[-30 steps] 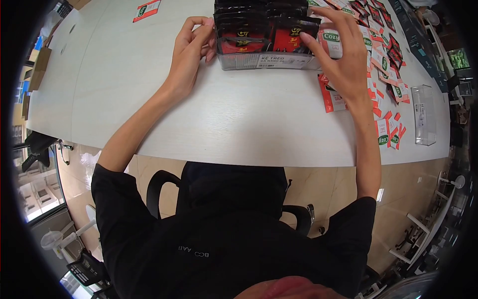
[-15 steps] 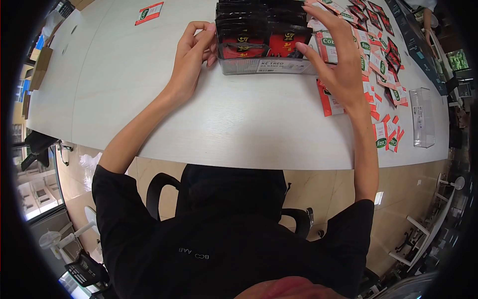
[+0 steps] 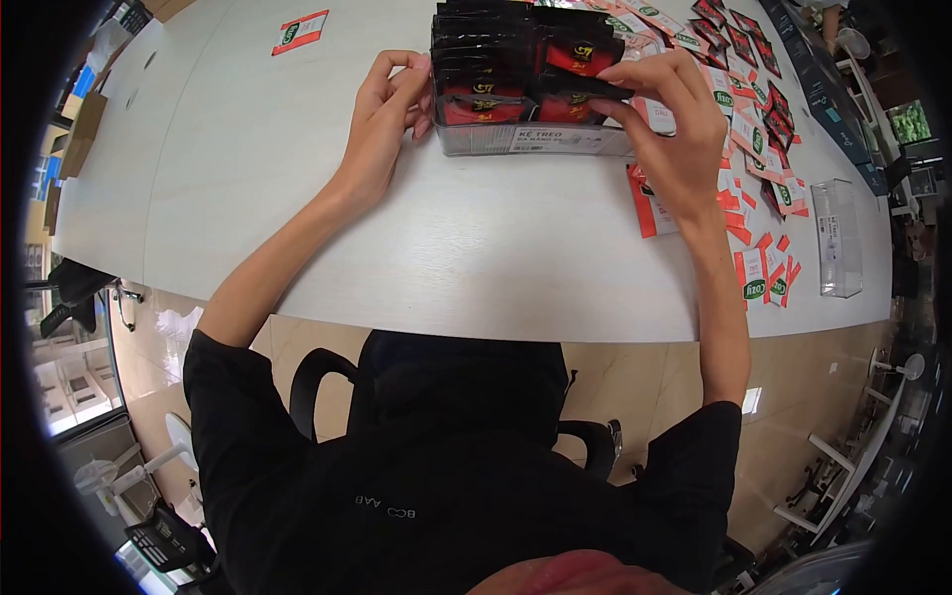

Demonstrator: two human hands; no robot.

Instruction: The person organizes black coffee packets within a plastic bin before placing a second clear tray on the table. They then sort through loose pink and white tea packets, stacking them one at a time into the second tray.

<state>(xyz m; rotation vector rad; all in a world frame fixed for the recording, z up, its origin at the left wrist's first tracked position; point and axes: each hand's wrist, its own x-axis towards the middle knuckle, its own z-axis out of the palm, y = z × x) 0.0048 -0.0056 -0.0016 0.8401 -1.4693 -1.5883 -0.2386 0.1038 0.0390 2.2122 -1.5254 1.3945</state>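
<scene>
A clear plastic box (image 3: 476,140) with a white label stands at the table's far middle. Black-and-red G7 coffee sachets (image 3: 483,102) fill it in two upright columns. My left hand (image 3: 387,114) has its fingers curled against the box's left end, with the thumb by the upper corner. At the front right of the box, my right hand (image 3: 679,124) pinches the edge of a coffee sachet (image 3: 585,89) between thumb and fingers. The sachet's top edge tilts towards me, and the one behind it shows its G7 print. My fingers cover part of its right side.
Red-and-white Cozy sachets (image 3: 756,273) and more black-red sachets (image 3: 780,129) lie scattered on the right. One Cozy sachet (image 3: 300,33) lies alone at the far left. Another clear box (image 3: 839,238) stands near the right edge. A long dark carton (image 3: 828,99) lies beyond the sachets.
My right hand's fingers have come down from above the box and closed on a front-right sachet, which now tilts forward. My left hand stays at the box's left end.
</scene>
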